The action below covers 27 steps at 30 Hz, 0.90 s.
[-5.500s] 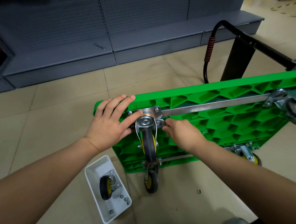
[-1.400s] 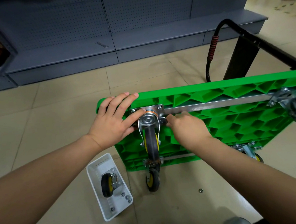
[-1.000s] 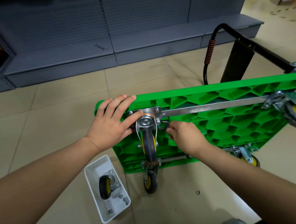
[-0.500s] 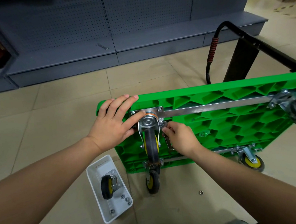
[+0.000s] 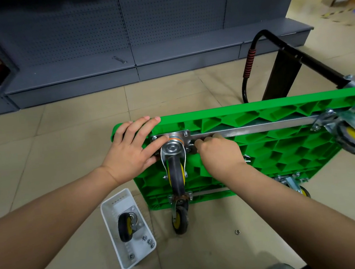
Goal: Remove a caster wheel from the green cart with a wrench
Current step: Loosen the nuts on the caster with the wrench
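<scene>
Bracing the green cart (image 5: 261,147), which stands on its edge on the floor with its ribbed underside toward us, our left hand (image 5: 130,154) lies flat with straight fingers spread over the corner, the thumb touching the mounting plate (image 5: 186,136) of the caster wheel (image 5: 176,174). That wheel hangs from the plate toward six o'clock. At three o'clock of the plate, our right hand (image 5: 218,152) is curled tight around what we take to be the wrench (image 5: 192,149); only a dark sliver shows beside the knuckles, at the plate's lower right bolt. We judge this bolt is being loosened.

To do it well, we should seat the wrench fully on the fastener, swing in short arcs clear of the fork, and keep the left palm pressing so the cart does not rock. A white tray (image 5: 114,206) at seven o'clock holds a removed caster (image 5: 126,226) and nuts; freed hardware belongs there, unlike the loose nut (image 5: 237,232) on the floor.
</scene>
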### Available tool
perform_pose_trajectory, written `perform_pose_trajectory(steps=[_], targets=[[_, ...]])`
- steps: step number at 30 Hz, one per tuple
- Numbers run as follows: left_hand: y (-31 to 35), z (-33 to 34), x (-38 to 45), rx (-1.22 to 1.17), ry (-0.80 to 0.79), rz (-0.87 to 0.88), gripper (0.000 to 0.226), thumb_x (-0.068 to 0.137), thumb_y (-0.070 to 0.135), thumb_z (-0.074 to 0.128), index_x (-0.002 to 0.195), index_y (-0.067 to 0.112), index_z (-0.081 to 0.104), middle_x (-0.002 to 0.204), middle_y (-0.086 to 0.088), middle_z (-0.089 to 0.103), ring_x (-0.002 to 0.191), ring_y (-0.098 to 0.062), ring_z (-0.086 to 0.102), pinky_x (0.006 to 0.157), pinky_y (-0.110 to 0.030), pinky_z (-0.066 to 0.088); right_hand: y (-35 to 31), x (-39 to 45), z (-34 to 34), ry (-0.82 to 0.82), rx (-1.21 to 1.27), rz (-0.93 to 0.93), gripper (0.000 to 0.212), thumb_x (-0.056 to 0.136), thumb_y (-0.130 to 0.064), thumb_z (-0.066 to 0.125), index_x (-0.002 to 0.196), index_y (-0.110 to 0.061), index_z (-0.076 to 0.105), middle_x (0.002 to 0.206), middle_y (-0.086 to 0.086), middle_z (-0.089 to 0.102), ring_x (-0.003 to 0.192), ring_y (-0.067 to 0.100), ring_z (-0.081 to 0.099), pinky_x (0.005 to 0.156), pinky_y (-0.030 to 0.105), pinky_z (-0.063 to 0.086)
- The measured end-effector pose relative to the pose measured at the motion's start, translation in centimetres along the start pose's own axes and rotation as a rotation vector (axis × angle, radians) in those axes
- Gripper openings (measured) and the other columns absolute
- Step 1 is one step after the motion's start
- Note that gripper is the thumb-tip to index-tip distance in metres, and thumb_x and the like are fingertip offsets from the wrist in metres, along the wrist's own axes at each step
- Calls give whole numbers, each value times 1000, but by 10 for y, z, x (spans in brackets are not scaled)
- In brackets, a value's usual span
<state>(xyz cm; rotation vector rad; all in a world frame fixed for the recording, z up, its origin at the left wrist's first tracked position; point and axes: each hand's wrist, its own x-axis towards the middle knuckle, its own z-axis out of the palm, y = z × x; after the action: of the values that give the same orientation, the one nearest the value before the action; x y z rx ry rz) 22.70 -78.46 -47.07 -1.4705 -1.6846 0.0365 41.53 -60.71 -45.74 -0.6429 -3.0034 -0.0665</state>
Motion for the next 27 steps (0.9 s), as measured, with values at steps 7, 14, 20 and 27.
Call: perform_pose_trajectory(steps=[7,14,20,27], targets=[[0,1,0,-2,7,-3,61,83,51,73,139,31,59,154,-14,45,137,-36,43,108,-51,31,22,-2,11,-133,264,100,18,105,-26,48,108,-13,60,105,18,68,99,39,64,66,35,40],[0,2,0,-17,12,2,60,85,50,72,140,31,58,154,-14,45,137,-36,43,108,-51,32,14,-5,32,-144,635,164,23,100,-28,55,87,-11,63,81,15,67,80,36,61,71,44,53],[0,3,-1,-5,7,-1,63,82,50,75,140,31,58,155,-14,44,138,-37,43,108,-52,31,1,-2,40,-98,744,179,27,100,-27,57,85,-5,61,74,12,64,72,30,55,63,39,42],[0,2,-1,-12,-2,-1,62,83,49,74,140,31,58,155,-14,44,138,-37,43,108,-52,32,-2,-6,49,-24,889,228,17,101,-26,57,91,-16,67,76,6,69,76,25,67,70,32,50]])
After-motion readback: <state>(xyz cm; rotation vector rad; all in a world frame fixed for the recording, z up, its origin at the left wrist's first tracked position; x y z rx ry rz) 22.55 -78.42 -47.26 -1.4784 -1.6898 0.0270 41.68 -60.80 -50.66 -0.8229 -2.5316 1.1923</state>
